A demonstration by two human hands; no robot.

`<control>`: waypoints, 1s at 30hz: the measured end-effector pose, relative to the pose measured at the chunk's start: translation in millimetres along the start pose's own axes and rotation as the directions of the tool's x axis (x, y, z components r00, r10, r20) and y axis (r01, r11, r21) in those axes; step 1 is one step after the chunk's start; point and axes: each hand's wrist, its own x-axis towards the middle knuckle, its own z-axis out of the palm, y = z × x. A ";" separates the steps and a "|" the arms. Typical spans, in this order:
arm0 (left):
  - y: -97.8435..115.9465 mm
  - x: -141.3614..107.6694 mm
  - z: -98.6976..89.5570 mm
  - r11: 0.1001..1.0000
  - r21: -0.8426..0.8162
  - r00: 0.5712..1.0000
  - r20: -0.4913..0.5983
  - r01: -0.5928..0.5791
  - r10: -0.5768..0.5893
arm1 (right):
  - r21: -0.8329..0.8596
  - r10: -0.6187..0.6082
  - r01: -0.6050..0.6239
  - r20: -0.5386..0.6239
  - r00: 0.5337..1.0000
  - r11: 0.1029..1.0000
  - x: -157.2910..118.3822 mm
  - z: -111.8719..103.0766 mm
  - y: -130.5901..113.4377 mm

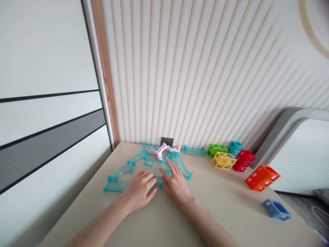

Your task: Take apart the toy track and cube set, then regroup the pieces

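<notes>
Several clear teal toy track pieces lie on the table [205, 195]. My left hand [141, 188] rests over a long straight track piece [118, 186], its fingers apart and a little bent. My right hand [174, 180] is spread out beside a sloped track piece [183, 166], with nothing seen in its grasp. A curved track piece [124, 170] lies left of my left hand, and another curved piece [137, 157] sits farther back. Behind my hands are pale purple connector pieces [161, 151]. What lies under my fingers is partly hidden.
To the right stand hollow blocks: green [217, 150], yellow [223, 160], teal [235, 148], red [244, 160], orange [262, 177] and blue [277, 209]. A straight track piece [194, 151] lies by the ribbed wall [154, 85], near a dark socket [167, 141]. A white cabinet [46, 137] borders the left.
</notes>
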 end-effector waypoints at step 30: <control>-0.6 -1.9 0.5 1.000 -0.025 0.999 0.047 -0.007 0.008 | 0.019 0.118 -0.124 0.189 0.975 0.992 -8.1 -2.5 8.9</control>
